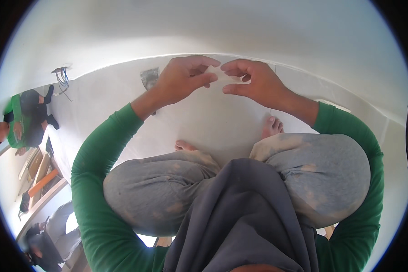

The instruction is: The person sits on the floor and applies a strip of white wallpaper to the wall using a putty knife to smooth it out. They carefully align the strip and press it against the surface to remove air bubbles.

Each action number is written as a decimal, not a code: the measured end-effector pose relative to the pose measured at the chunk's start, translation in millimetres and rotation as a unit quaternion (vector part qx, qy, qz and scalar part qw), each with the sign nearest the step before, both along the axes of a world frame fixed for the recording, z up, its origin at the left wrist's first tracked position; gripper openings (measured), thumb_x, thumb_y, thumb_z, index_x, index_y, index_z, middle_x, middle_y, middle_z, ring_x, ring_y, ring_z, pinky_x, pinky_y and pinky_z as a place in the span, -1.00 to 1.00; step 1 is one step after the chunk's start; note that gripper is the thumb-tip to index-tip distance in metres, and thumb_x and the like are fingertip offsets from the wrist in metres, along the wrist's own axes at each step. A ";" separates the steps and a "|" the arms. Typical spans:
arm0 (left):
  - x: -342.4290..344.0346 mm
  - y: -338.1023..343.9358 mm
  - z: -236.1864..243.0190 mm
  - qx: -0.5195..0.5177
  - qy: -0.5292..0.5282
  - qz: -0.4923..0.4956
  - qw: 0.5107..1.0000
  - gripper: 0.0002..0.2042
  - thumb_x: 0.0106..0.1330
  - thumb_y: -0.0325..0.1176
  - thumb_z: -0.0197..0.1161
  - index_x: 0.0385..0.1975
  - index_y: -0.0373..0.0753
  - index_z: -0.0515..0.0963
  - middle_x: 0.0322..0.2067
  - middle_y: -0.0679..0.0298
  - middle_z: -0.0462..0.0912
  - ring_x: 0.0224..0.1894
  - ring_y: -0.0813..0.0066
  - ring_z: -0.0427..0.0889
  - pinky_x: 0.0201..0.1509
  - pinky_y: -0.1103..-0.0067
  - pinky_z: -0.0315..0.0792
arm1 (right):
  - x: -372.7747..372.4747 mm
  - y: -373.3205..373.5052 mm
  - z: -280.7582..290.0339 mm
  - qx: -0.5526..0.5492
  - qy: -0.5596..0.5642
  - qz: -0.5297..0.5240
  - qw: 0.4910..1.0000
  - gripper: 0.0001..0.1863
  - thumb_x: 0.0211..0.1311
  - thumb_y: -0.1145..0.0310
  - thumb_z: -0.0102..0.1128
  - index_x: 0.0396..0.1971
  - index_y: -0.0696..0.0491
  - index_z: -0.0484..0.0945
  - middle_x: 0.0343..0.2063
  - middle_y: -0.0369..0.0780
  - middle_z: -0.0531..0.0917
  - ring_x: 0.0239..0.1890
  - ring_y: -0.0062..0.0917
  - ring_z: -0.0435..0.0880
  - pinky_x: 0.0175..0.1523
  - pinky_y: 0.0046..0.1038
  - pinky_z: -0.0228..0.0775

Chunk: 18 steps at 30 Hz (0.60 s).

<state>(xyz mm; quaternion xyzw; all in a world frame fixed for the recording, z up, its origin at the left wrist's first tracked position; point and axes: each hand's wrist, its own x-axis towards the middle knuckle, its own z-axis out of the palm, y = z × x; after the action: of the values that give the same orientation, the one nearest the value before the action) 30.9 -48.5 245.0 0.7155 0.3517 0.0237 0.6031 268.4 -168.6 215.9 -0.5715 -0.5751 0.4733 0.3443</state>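
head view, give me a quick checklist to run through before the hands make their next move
1. Left hand and right hand both in view: ok.
2. Firm hold on something between the fingers: cannot tell; something pale there blends into the background.
3. Scraper fully visible: not ok; the left forearm covers part of it.
4. Wires tucked away: not ok; they stick out loose at the left.
5. Bare feet clear of both hands: ok.
6. Person in green away from the hands: ok, far left.

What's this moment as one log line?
left hand: fingers curled, hold unclear | right hand: fingers curled, hold unclear | grey-bladed tool: partly hidden by left forearm
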 end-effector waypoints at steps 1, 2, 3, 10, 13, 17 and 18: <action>-2.7 2.6 -4.4 -0.002 -0.012 0.011 1.000 -0.66 0.57 -0.36 0.38 0.26 -0.32 0.67 -0.21 0.26 0.81 -0.23 0.56 0.77 -0.04 0.59 0.64 | 1.6 0.1 -0.3 -0.005 -0.005 -0.008 1.000 -0.51 0.34 0.20 0.56 0.16 0.14 0.71 -0.01 -0.17 0.85 0.00 -0.47 0.81 0.07 -0.40 0.62; -4.9 4.5 -6.7 -0.005 -0.025 0.023 0.999 -0.67 0.58 -0.36 0.36 0.24 -0.34 0.67 -0.21 0.25 0.81 -0.23 0.54 0.78 -0.04 0.58 0.64 | 4.2 0.9 0.2 -0.010 -0.011 -0.015 1.000 -0.53 0.36 0.23 0.56 0.17 0.12 0.71 0.00 -0.21 0.84 0.02 -0.51 0.79 0.07 -0.45 0.60; -6.9 6.0 -6.9 -0.016 -0.022 0.039 0.999 -0.67 0.59 -0.35 0.35 0.24 -0.34 0.67 -0.20 0.24 0.81 -0.23 0.54 0.78 -0.04 0.58 0.64 | 5.9 1.9 1.1 -0.015 -0.017 -0.023 0.999 -0.55 0.38 0.27 0.55 0.18 0.10 0.71 0.01 -0.25 0.83 0.04 -0.54 0.77 0.06 -0.49 0.58; -15.7 9.8 1.6 -0.019 -0.032 0.059 0.998 -0.67 0.62 -0.33 0.32 0.25 -0.35 0.66 -0.19 0.20 0.81 -0.21 0.53 0.75 0.01 0.57 0.64 | 4.9 7.8 6.1 -0.053 0.034 0.023 0.998 -0.53 0.43 0.31 0.46 0.28 0.09 0.66 0.03 -0.27 0.81 0.06 -0.56 0.73 0.13 -0.45 0.58; -18.8 13.3 5.9 -0.006 -0.052 0.020 0.998 -0.67 0.62 -0.34 0.31 0.27 -0.33 0.65 -0.19 0.22 0.81 -0.20 0.53 0.74 0.01 0.56 0.64 | 2.0 2.4 -5.8 -0.071 0.126 0.050 0.988 -0.49 0.47 0.25 0.41 0.32 0.13 0.62 0.03 -0.26 0.81 0.08 -0.53 0.74 0.22 -0.36 0.55; -17.7 17.3 13.6 -0.007 -0.053 0.000 0.999 -0.67 0.61 -0.36 0.31 0.27 -0.31 0.65 -0.21 0.25 0.80 -0.21 0.54 0.73 -0.01 0.58 0.63 | 10.0 6.7 -4.7 -0.170 0.239 0.063 0.954 -0.53 0.52 0.24 0.35 0.31 0.14 0.63 -0.01 -0.30 0.79 0.06 -0.61 0.68 0.23 -0.39 0.50; -17.0 17.4 14.9 -0.007 -0.060 0.005 0.998 -0.68 0.62 -0.36 0.30 0.26 -0.31 0.66 -0.23 0.25 0.80 -0.23 0.55 0.73 -0.04 0.58 0.63 | 11.9 8.5 -0.8 -0.200 0.254 0.056 0.945 -0.55 0.53 0.24 0.35 0.28 0.14 0.65 -0.03 -0.31 0.79 0.04 -0.63 0.67 0.22 -0.41 0.50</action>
<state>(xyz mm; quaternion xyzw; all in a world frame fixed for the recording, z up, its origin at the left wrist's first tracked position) 14.0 -31.1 260.0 0.7071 0.3188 0.0671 0.6276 280.3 -160.1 215.1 -0.4564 -0.3931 0.7266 0.3305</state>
